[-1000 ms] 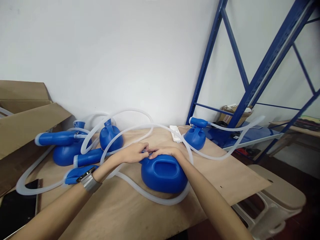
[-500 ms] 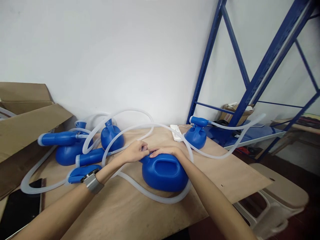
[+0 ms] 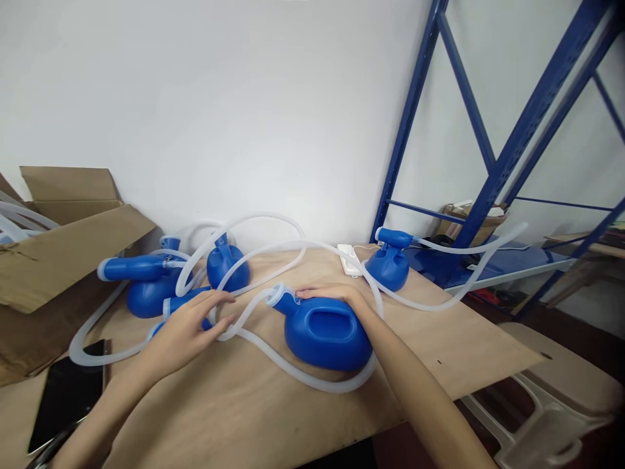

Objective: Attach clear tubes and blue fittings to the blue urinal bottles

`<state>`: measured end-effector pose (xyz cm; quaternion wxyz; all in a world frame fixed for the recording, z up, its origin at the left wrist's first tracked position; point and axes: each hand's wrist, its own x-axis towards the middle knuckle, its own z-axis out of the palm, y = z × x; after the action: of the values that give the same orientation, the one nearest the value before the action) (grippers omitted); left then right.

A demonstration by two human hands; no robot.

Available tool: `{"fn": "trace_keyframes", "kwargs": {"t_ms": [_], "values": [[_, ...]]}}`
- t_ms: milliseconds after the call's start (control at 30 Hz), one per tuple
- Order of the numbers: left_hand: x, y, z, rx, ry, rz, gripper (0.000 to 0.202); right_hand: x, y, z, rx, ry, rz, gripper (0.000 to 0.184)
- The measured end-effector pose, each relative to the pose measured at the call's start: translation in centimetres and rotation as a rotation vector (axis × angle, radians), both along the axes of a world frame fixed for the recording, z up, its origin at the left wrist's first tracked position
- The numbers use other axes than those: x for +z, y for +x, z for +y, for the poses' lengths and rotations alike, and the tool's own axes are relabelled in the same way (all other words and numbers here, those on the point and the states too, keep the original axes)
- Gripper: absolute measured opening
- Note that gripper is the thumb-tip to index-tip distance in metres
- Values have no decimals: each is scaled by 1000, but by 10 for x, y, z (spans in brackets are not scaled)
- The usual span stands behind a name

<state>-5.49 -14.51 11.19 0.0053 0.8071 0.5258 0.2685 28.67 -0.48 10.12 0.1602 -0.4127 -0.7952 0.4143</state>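
Note:
A blue plastic bottle with a handle hole (image 3: 322, 332) lies on the wooden table (image 3: 454, 352), its neck (image 3: 283, 301) pointing left. My right hand (image 3: 332, 294) rests flat along the bottle's top, fingers stretched toward the neck. A translucent tube (image 3: 293, 371) loops around the bottle. My left hand (image 3: 188, 329) is open over the table to the left, fingers spread above the tube and a blue cylinder piece (image 3: 188, 303).
More blue bottles (image 3: 146, 286) (image 3: 227, 267) (image 3: 388, 267) with tangled tubes lie behind. An open cardboard box (image 3: 63, 254) stands at left, a dark phone (image 3: 66, 394) lies near the front left. A blue metal rack (image 3: 493, 163) and a beige stool (image 3: 551, 397) are at right.
My left hand has let go at the bottle's neck and moved left and nearer to me, opening over the tube. The right hand stays on the bottle. The view shifted slightly.

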Motion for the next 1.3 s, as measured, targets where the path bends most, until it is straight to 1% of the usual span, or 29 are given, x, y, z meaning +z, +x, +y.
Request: {"fn": "trace_keyframes", "kwargs": {"t_ms": [33,100,133,200,267,300,367,433,467,533,600,667,733,800,933,1033,1100,1167,1233,1300], "values": [[-10,-19,-4,65,25,49,40,0,1,-1,25,-9,9,25],[-33,-53,-11,126,68,178,41,0,4,-3,68,-16,38,27],[-45,-67,-13,165,98,230,42,0,5,-3,68,-12,51,29],[-67,-85,-18,234,126,287,53,-1,7,-1,43,0,70,30],[-81,-93,-22,254,120,320,62,-3,10,4,-18,15,77,31],[-85,-94,-23,258,112,331,64,-5,12,6,-62,22,77,35],[-86,-95,-24,264,99,340,66,-7,19,5,-161,45,80,47],[-84,-97,-24,263,87,325,64,-8,31,-5,-248,82,105,57],[-83,-99,-24,262,80,310,63,-9,39,-15,-275,109,124,59],[-82,-105,-23,252,63,272,62,-11,53,-42,-272,194,154,59],[-82,-110,-22,242,38,237,62,-15,64,-71,-189,316,88,59],[-81,-111,-22,260,18,221,60,-21,70,-96,-169,421,-2,68],[-78,-106,-23,305,24,226,59,-26,72,-111,-212,473,-48,71],[-69,-97,-24,346,48,234,58,-30,73,-115,-248,484,-53,65],[-42,-73,-25,427,94,217,54,-31,72,-114,-258,475,-50,65],[-21,-54,-22,457,202,204,50,-30,70,-114,-263,482,-54,63],[-8,-42,-17,448,323,169,46,-30,69,-115,-271,505,-66,61],[3,-30,-10,419,478,112,45,-31,68,-117,-284,539,-78,60],[14,-17,-5,355,599,69,42,-31,66,-118,-293,566,-87,59],[24,-1,-1,266,681,63,35,-32,62,-120,-299,581,-93,57]]}}
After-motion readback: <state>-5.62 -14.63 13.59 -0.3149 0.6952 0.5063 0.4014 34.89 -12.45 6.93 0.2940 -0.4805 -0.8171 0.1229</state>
